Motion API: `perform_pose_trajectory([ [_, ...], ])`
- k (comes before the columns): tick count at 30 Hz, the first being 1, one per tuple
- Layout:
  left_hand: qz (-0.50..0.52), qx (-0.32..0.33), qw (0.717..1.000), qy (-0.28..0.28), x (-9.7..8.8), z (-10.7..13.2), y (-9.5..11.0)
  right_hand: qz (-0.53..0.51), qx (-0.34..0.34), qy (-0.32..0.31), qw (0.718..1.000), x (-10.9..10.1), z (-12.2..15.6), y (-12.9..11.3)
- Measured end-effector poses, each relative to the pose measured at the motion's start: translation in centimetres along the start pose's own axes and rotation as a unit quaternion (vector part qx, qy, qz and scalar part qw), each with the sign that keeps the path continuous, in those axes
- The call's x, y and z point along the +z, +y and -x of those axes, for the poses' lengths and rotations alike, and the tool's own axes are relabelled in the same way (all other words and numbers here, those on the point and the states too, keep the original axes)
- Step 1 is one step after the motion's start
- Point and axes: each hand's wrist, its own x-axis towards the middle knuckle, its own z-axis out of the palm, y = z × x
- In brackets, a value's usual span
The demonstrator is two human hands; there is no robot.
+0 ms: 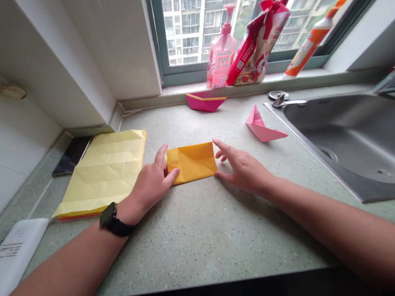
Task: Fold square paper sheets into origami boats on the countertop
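Note:
A folded yellow-orange sheet of paper (194, 163) lies as a flat rectangle on the counter, with creases and a diagonal fold line showing. At its left end is my left hand (153, 177), thumb on top of the paper and index finger at the upper left corner; the other fingers are curled and partly hidden. Beside the right edge, my right hand (242, 166) has thumb and index finger spread, their tips at the lower and upper right corners. Further back are a magenta paper boat (206, 102) with a yellow rim and a pink folded paper boat (264, 129).
A stack of creased yellow paper (107, 168) lies left, partly over a dark phone (70, 158). A white device (13, 259) sits front left. The steel sink (351, 146) is right. A pink pump bottle (222, 56), red-pink bag (260, 43) and orange-white bottle (315, 41) stand on the windowsill.

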Motion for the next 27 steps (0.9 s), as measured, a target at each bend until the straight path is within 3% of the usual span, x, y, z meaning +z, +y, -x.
perform_pose_trajectory([
  [5, -0.037, 0.004, 0.999, -0.001, 0.3, -0.1, -0.1, 0.043, -0.047, 0.033, 0.997, -0.4, -0.3, -0.5],
  [10, -0.083, 0.039, 0.996, 0.022, 0.8, -0.1, -0.7, 0.091, -0.086, -0.037, 0.991, 0.0, -0.6, -0.4],
  [15, -0.162, 0.146, 0.971, 0.101, 0.6, 0.3, -0.5, 0.094, -0.088, -0.068, 0.989, 0.2, -0.5, -0.2],
  [17, -0.155, 0.227, 0.959, 0.068, 0.6, 0.6, -0.1, 0.088, -0.094, -0.07, 0.989, 0.1, -0.4, -0.4],
  [20, -0.127, 0.317, 0.939, -0.046, 1.0, 1.0, 0.4, 0.067, -0.1, -0.075, 0.99, 0.0, -0.3, -0.8],
  [23, -0.13, 0.33, 0.927, -0.126, 1.5, 1.3, 0.6, 0.046, -0.097, -0.079, 0.991, -0.1, -0.2, -1.2],
  [27, -0.139, 0.335, 0.915, -0.177, 1.6, 1.3, 0.7, 0.039, -0.086, -0.082, 0.992, 0.0, -0.3, -1.2],
])
